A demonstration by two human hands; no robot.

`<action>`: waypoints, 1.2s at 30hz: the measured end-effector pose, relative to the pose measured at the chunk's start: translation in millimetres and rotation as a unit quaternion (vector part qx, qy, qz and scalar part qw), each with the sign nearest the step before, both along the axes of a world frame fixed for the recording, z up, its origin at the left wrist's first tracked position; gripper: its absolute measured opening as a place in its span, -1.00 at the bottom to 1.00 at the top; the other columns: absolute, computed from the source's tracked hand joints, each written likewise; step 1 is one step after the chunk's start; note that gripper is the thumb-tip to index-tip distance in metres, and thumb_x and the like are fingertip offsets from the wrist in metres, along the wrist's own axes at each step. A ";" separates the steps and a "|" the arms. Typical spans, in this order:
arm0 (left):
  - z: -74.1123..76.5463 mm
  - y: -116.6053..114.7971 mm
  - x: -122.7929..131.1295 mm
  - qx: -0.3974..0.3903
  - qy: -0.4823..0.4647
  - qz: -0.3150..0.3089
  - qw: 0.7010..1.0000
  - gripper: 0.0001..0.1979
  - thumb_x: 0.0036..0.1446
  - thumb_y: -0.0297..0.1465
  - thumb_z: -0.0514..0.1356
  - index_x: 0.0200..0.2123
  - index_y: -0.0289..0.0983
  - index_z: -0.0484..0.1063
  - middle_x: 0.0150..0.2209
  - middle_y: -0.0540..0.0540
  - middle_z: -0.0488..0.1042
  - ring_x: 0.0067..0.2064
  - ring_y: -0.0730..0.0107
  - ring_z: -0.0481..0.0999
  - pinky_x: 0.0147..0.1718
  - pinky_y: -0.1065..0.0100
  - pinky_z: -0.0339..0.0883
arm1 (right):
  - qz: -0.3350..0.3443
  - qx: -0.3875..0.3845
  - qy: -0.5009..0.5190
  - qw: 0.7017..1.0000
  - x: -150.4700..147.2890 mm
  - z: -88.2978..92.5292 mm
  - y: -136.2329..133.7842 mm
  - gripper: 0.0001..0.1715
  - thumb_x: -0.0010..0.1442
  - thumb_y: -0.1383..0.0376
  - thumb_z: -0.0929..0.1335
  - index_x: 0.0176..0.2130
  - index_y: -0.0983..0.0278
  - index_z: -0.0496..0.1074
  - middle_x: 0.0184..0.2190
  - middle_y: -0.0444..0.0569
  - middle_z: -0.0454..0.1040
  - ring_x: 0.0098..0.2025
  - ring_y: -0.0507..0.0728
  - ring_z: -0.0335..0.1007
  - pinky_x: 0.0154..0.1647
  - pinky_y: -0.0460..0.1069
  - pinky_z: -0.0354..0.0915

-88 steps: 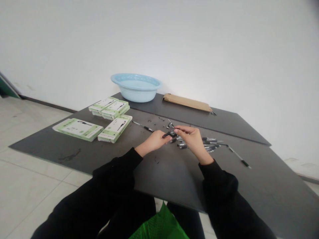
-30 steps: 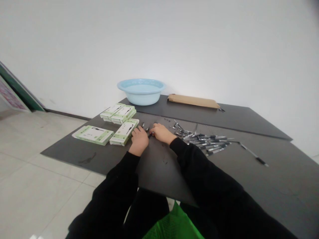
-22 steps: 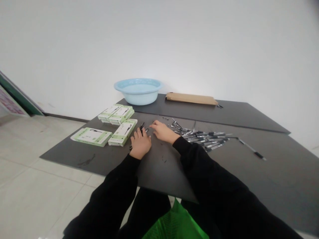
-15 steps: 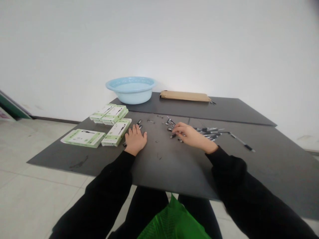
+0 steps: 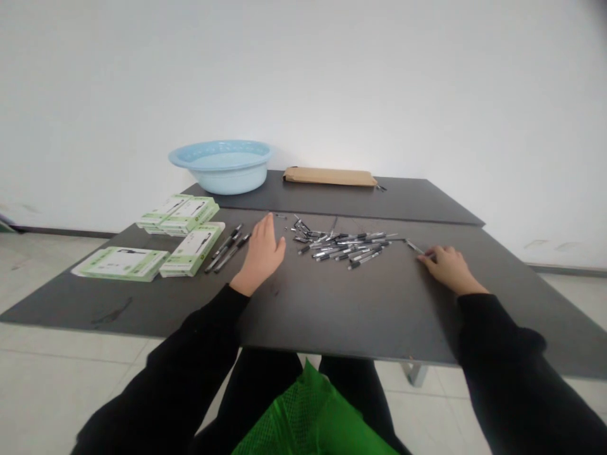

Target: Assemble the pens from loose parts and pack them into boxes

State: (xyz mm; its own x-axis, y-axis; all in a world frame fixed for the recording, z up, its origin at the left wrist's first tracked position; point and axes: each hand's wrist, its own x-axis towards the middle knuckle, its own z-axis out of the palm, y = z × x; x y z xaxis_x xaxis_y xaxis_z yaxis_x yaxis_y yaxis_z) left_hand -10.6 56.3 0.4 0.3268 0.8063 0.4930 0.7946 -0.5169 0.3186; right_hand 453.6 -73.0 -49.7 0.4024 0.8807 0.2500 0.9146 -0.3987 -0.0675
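Observation:
My right hand (image 5: 448, 269) is at the right side of the dark table, fingers closed around the near end of a pen (image 5: 413, 246) that lies apart from the others. Flat and with nothing in it, my left hand (image 5: 262, 254) has its thumb apart from its fingers. Just left of it, two or more black-and-clear pens (image 5: 222, 249) lie side by side. Between my hands spreads a loose pile of similar pens (image 5: 351, 245). Small dark pen parts (image 5: 300, 226) are scattered at the pile's far left edge.
Several green-and-white pen boxes (image 5: 190, 251) lie on the left of the table (image 5: 327, 309), some stacked. A light blue basin (image 5: 227, 180) stands at the back left. A flat brown cardboard piece (image 5: 332, 176) lies near the wall, small dark bits at its right end.
My right hand has moved from the pile's left end to the lone pen on the right and closed on it. My left hand has shifted off the pens beside the boxes. The view has turned right.

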 end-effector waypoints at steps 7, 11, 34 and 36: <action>18.9 -11.8 78.4 -0.100 -0.124 -0.248 0.955 -0.69 0.19 -0.52 0.00 -0.05 -0.35 0.41 -0.03 -0.21 0.45 0.04 0.30 0.42 0.10 0.26 0.26 | 0.148 0.020 0.091 0.985 -47.2 51.3 -4.9 -0.71 0.20 0.13 0.25 -0.26 0.17 0.51 -0.31 0.02 0.60 -0.24 0.25 0.51 -0.15 0.11 0.31; 27.4 -31.2 93.3 -0.171 -0.102 -0.322 0.926 -0.72 0.28 -0.36 0.00 -0.04 -0.28 0.40 -0.10 -0.15 0.50 -0.07 0.28 0.47 -0.03 0.27 0.31 | 0.362 0.036 0.160 0.918 -126.6 82.2 7.5 -0.76 0.22 0.16 0.31 -0.28 0.16 0.55 -0.27 0.01 0.61 -0.22 0.20 0.50 -0.14 0.05 0.32; 0.5 7.7 40.8 -0.438 -0.309 -0.231 0.812 -0.94 0.15 -0.43 0.06 -0.30 -0.29 0.29 -0.60 0.14 0.15 -0.62 0.60 0.11 -0.61 0.51 0.00 | 0.225 0.031 0.116 0.967 -99.9 16.0 109.0 -0.73 0.20 0.33 0.27 -0.17 0.25 0.53 -0.14 0.07 0.48 -0.06 0.21 0.37 0.02 0.15 0.23; 1.4 5.8 42.9 -0.448 -0.347 -0.215 0.796 -0.93 0.16 -0.41 0.07 -0.37 -0.25 0.22 -0.63 0.17 0.08 -0.65 0.61 0.04 -0.64 0.51 -0.07 | 0.218 0.045 0.104 0.969 -101.7 20.6 107.0 -0.74 0.20 0.34 0.26 -0.20 0.24 0.53 -0.14 0.06 0.50 -0.03 0.25 0.34 0.05 0.23 0.16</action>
State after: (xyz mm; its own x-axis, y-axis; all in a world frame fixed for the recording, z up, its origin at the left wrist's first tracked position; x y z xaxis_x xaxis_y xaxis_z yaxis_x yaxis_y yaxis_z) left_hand 32.3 62.1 1.7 0.5673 0.8228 -0.0344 0.0785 -0.0124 0.9968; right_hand 351.9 34.0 -29.1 0.0460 0.9568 0.2870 0.9575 0.0397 -0.2857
